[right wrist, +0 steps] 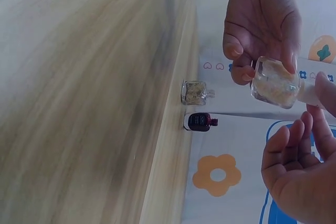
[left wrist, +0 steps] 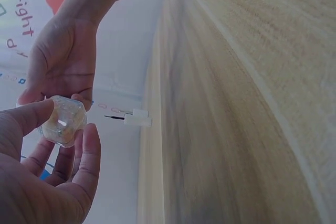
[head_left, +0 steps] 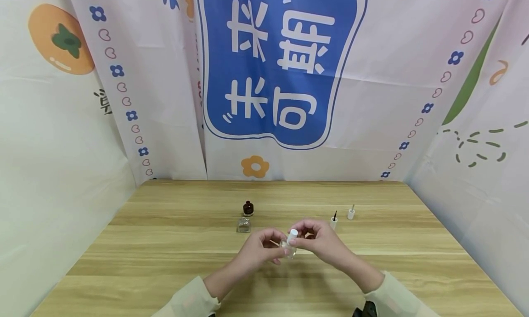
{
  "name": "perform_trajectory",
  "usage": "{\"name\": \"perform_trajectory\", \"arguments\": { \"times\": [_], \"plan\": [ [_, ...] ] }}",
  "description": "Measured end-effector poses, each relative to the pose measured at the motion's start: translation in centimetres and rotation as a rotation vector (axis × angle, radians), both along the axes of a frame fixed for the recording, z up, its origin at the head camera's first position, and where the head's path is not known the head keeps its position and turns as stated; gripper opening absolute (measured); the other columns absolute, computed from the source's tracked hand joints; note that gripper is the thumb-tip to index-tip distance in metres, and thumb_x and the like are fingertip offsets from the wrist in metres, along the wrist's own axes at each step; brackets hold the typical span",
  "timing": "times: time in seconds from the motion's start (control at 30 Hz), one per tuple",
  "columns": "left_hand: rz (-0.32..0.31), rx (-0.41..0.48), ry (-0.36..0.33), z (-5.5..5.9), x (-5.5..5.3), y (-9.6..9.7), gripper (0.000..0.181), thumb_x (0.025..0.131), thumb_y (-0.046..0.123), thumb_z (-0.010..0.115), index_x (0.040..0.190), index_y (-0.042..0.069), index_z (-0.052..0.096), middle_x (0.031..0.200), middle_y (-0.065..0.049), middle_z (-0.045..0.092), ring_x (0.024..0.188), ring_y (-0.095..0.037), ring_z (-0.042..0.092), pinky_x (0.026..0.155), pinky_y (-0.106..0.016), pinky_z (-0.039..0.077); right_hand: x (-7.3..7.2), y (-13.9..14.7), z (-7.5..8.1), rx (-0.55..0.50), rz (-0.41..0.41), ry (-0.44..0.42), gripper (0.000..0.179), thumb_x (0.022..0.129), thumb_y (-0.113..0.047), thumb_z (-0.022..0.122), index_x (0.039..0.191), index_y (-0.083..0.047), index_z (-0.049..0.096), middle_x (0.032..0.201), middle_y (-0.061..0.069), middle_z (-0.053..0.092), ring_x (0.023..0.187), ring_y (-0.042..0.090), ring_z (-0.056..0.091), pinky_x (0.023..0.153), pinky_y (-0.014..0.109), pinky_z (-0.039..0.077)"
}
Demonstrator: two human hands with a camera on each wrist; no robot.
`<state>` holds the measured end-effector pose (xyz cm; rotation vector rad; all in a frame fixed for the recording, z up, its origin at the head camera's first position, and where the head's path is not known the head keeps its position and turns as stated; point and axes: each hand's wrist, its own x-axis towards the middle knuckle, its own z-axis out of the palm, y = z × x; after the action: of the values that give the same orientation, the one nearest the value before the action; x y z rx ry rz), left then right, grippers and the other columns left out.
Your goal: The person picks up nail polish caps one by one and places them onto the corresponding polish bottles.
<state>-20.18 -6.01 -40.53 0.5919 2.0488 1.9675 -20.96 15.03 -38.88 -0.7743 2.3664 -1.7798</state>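
Note:
Above the table, my left hand [head_left: 261,249] holds a clear nail polish bottle [right wrist: 274,83] by its sides, between thumb and fingers. My right hand [head_left: 317,239] pinches the white cap [head_left: 293,234] at the bottle's neck. The bottle is tilted, with glittery, pale flakes inside. Whether the cap is fully screwed down cannot be told. Left of the hands stand a dark red nail polish bottle [head_left: 248,209] and a second clear glitter bottle [right wrist: 194,93], both without caps. Beyond my right hand are a white cap with a dark brush [head_left: 334,222] and another white brush cap [head_left: 351,213].
The wooden table [head_left: 165,243] reaches back to a printed cloth [head_left: 173,161] hanging behind it. Similar cloth walls stand at the left and right sides. Both brush caps stand with their brushes pointing up.

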Motion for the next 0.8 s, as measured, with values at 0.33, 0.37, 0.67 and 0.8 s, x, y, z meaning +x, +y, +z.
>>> {"name": "perform_trajectory", "arguments": {
  "times": [0.33, 0.37, 0.67, 0.8],
  "plan": [
    [-0.002, -0.009, 0.003, -0.07, -0.04, -0.04, 0.024, 0.082, 0.005, 0.074, 0.104, -0.003, 0.065, 0.090, -0.007, 0.065, 0.076, -0.017, 0.061, 0.065, -0.032, 0.057, 0.27, -0.60, -0.12, 0.012, -0.063, -0.036, 0.021, 0.084, -0.016, 0.077, 0.092, -0.003, 0.062, 0.085, 0.007, 0.058, 0.078, 0.018, 0.054, 0.066, 0.025, 0.048],
    [-0.001, -0.011, 0.002, -0.07, -0.06, -0.05, 0.025, 0.082, 0.005, 0.074, 0.104, -0.003, 0.065, 0.090, -0.007, 0.065, 0.077, -0.017, 0.061, 0.065, -0.032, 0.057, 0.27, -0.63, -0.13, 0.017, -0.067, -0.038, 0.022, 0.084, -0.016, 0.077, 0.092, -0.003, 0.062, 0.085, 0.007, 0.058, 0.077, 0.018, 0.054, 0.066, 0.025, 0.048],
    [0.015, -0.022, -0.009, -0.01, -0.17, -0.12, 0.025, 0.082, 0.007, 0.075, 0.103, -0.002, 0.065, 0.091, -0.008, 0.066, 0.077, -0.018, 0.061, 0.066, -0.033, 0.057, 0.01, -0.32, 0.19, 0.040, -0.051, -0.041, 0.024, 0.084, -0.020, 0.077, 0.097, -0.005, 0.063, 0.087, 0.007, 0.059, 0.080, 0.019, 0.054, 0.067, 0.026, 0.049],
    [0.017, -0.022, -0.006, 0.06, -0.21, -0.22, 0.026, 0.082, 0.007, 0.075, 0.104, -0.002, 0.065, 0.092, -0.009, 0.066, 0.077, -0.018, 0.062, 0.066, -0.033, 0.057, -0.36, 0.19, 0.44, 0.045, 0.008, -0.022, 0.028, 0.086, -0.017, 0.075, 0.105, -0.002, 0.064, 0.092, 0.009, 0.060, 0.084, 0.020, 0.056, 0.069, 0.026, 0.051]
  ]
}}
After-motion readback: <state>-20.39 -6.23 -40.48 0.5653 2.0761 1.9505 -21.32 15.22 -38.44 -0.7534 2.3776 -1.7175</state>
